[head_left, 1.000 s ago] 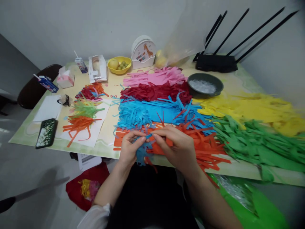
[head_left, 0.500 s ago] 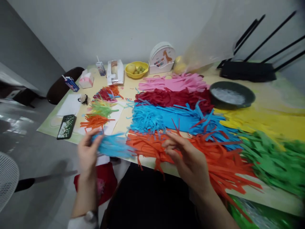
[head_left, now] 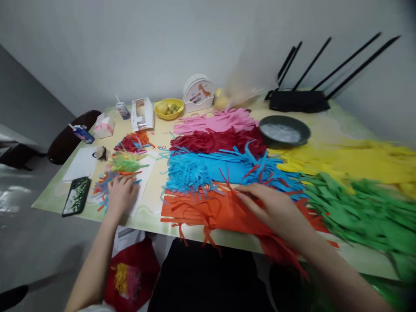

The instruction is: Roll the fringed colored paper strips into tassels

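1. Blue strips (head_left: 104, 185) mixed with orange ones lie in a loose tuft at the table's left, partly under the left hand (head_left: 121, 193), on a white sheet (head_left: 143, 181).
2. Left hand: palm down, fingers bent over the tuft; whether they pinch any strips I cannot tell. Strands caught between the fingers could drag the tuft apart as the hand lifts.
3. Right hand (head_left: 268, 208): thumb and fingertips are close together at the orange fringed sheets (head_left: 191, 210); I cannot tell whether they grip a strip. A pull there could tear thin strands or shift the layers, since the fringes cross into the blue fringed sheets (head_left: 224, 167).
4. Orange ends hang over the front edge of the table (head_left: 152, 220); a forearm or the lap could snag them.
5. Just behind the tuft, the yellow-green tuft (head_left: 126, 162) could tangle with it if the left hand slides forward.
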`<state>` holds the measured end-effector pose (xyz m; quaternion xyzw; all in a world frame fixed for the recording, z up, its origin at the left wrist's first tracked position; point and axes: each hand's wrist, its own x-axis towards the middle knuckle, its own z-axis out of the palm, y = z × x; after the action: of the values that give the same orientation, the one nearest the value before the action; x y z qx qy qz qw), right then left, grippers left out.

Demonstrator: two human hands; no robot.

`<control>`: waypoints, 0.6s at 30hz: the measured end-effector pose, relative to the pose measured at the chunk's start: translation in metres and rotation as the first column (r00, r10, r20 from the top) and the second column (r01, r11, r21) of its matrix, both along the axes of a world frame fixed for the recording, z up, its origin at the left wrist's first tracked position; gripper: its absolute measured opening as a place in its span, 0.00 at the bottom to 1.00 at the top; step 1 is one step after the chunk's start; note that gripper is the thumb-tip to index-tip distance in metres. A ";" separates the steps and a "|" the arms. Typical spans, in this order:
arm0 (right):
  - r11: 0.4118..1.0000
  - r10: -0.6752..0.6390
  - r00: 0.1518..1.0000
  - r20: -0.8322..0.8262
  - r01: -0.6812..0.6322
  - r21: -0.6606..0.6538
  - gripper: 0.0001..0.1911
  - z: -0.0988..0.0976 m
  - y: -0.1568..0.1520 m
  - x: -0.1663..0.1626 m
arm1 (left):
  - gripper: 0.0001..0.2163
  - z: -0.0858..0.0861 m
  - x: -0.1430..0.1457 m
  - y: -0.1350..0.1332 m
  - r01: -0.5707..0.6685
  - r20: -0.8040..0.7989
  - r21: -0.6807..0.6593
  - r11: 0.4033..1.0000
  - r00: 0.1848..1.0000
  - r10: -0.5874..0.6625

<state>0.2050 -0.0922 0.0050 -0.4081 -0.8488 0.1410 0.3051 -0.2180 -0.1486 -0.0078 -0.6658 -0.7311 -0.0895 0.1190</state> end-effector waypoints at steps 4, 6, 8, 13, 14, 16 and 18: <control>0.995 -0.087 0.964 0.251 0.098 -0.032 0.13 0.008 0.066 -0.005 | 0.11 0.038 0.060 0.034 0.226 0.100 0.157 0.961 0.965 -0.243; 0.984 -0.125 0.926 0.356 0.163 -0.077 0.18 0.007 0.103 -0.023 | 0.11 0.049 0.110 0.073 0.457 0.219 0.097 0.884 0.857 -0.467; 0.978 -0.139 0.911 0.389 0.188 -0.091 0.22 0.002 0.135 -0.039 | 0.12 0.047 0.160 0.120 0.576 0.329 0.016 0.817 0.769 -0.548; 0.961 -0.121 0.851 0.511 0.229 -0.153 0.16 -0.016 0.170 -0.025 | 0.17 0.007 0.226 0.216 0.586 0.371 -0.194 0.787 0.786 -0.494; 0.953 -0.136 0.827 0.545 0.260 -0.156 0.15 -0.018 0.170 -0.016 | 0.16 -0.002 0.228 0.226 0.578 0.357 -0.216 0.787 0.797 -0.487; 0.932 -0.183 0.772 0.609 0.333 -0.142 0.14 -0.019 0.167 0.001 | 0.14 -0.016 0.227 0.236 0.562 0.329 -0.258 0.786 0.816 -0.475; 0.917 -0.237 0.728 0.643 0.387 -0.100 0.14 -0.016 0.164 0.008 | 0.11 -0.024 0.225 0.239 0.556 0.305 -0.280 0.783 0.825 -0.476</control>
<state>0.2135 0.0721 -0.0107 -0.6011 -0.7979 0.0418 -0.0193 0.0066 0.0903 -0.0321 -0.8372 -0.5319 -0.0571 -0.1138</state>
